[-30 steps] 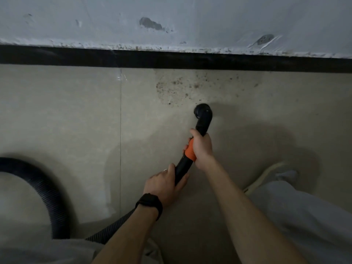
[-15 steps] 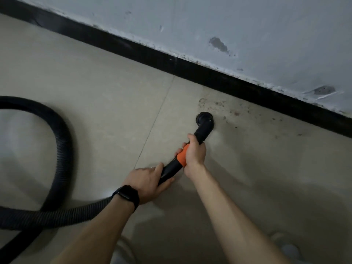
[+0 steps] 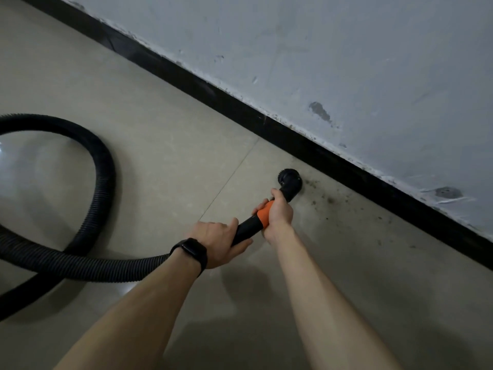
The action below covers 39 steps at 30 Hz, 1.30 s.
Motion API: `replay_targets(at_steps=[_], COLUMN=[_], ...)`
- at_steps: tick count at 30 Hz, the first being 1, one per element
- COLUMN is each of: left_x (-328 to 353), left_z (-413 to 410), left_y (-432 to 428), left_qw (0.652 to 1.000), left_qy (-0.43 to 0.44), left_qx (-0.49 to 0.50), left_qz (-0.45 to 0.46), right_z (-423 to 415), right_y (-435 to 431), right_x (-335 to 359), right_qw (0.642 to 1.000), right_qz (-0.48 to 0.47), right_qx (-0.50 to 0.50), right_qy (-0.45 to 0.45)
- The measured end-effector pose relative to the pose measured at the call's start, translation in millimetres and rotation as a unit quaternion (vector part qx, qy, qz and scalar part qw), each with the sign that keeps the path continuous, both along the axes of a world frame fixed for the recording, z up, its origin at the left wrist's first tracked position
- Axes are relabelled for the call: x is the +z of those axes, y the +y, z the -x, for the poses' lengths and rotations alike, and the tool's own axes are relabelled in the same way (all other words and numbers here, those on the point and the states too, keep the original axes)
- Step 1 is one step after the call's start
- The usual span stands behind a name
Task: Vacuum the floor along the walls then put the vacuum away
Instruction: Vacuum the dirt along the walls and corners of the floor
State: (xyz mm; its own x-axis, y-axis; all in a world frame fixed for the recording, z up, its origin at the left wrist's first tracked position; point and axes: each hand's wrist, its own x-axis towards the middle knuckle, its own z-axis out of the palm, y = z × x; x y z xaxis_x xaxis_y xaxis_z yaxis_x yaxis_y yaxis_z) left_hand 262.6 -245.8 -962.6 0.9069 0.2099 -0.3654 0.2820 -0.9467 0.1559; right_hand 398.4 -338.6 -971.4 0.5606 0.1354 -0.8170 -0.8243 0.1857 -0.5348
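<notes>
Near skirting (image 3: 333, 158): nozzle (image 3: 290, 181) (dirt (image 3: 330, 200) beside) | left hand (image 3: 216, 243), right hand (image 3: 278, 212) fingers grip wand (image 3: 246, 228) | floor (image 3: 160, 156) open leftward

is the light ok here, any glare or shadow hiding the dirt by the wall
Head view: dim, even light; a pale glare patch on the floor inside the hose loop; soft shadows across the bottom; the dirt specks by the nozzle lie outside both and read clearly.

Black watch (image 3: 190, 252), black skirting board (image 3: 266, 128)
</notes>
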Motion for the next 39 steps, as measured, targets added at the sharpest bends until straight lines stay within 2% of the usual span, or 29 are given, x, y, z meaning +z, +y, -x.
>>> replay_targets(at_steps=[19,28,35,39], left_x=[-25,-42,-39,-35], left_z=[-44,-52,-53,-48], left_y=[7,21,39,47], left_qw=[0.999,0.995,0.984,0.976], left_qy=[-0.027,-0.073,-0.074,-0.084], left_qx=[0.004,0.023,0.123,0.167], left_qz=[0.041,0.061,0.103,0.115], right_z=[-40,-48,-51,-50], right_y=[12,28,55,68], right_x=[-7,-12,-10,-5], right_qw=[0.992,0.986,0.973,0.973], right_qz=[0.107,0.148,0.205,0.200], right_qx=[0.029,0.016,0.019,0.046], right_qy=[-0.060,-0.081,-0.107,-0.102])
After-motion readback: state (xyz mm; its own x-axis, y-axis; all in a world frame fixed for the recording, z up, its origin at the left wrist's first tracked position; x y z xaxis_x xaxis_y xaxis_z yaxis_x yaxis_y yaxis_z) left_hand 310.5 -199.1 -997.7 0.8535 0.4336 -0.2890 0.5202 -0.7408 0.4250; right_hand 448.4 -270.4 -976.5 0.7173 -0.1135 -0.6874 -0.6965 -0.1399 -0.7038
